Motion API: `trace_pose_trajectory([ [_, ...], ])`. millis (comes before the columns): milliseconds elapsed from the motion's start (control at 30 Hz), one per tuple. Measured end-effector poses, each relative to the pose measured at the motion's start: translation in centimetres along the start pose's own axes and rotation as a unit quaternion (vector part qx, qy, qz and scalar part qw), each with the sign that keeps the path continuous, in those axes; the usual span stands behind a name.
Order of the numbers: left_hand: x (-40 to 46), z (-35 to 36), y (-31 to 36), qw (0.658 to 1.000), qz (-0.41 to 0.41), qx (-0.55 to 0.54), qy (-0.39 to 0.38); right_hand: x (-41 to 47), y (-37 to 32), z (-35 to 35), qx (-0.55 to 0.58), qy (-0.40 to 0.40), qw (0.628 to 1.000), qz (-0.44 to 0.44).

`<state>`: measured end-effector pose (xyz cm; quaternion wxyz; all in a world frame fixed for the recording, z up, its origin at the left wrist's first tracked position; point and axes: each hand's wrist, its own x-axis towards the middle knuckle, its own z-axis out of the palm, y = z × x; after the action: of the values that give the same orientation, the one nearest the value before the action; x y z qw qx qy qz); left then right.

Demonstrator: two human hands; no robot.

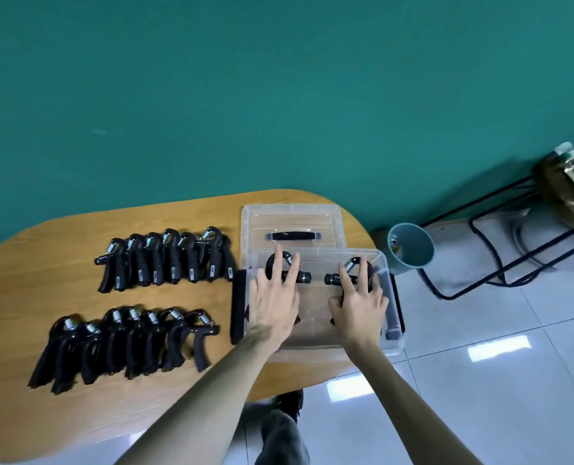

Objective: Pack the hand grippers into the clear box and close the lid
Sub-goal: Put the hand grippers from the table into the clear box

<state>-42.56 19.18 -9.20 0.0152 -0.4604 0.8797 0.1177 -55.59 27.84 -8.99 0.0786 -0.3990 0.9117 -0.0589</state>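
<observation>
Both hands in clear box, one gripper under each.
L hand (272, 297) fingers spread flat on left gripper (304, 276); R hand (359, 302) fingers loosely spread over right gripper (332, 278), both inside box (391, 344) at desk (44, 263) right end. Lid (292, 226) lies behind box. Two rows of grippers (164, 260) wait on desk, left of box.

Both hands hide the lower handles of the two boxed hand grippers (300, 275).
</observation>
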Motion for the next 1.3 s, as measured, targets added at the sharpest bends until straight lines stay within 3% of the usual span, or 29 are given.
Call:
trace_pose_trajectory([
  [433,1.8,8.8,3.5,0.982,-0.143,-0.019,-0.125,4.1,3.8,7.2,0.026,-0.135,0.99,-0.033],
  [767,4.1,15.6,2.2,0.962,-0.162,-0.034,-0.216,5.8,5.2,13.0,0.016,-0.208,0.975,-0.074],
  [867,4.6,16.5,2.3,0.967,-0.16,-0.025,-0.194,6.0,5.8,14.3,0.003,-0.242,0.966,-0.091],
  [1300,4.9,18.7,3.1,0.97,-0.184,0.004,-0.156,5.6,5.6,16.7,0.003,-0.26,0.962,-0.086],
])
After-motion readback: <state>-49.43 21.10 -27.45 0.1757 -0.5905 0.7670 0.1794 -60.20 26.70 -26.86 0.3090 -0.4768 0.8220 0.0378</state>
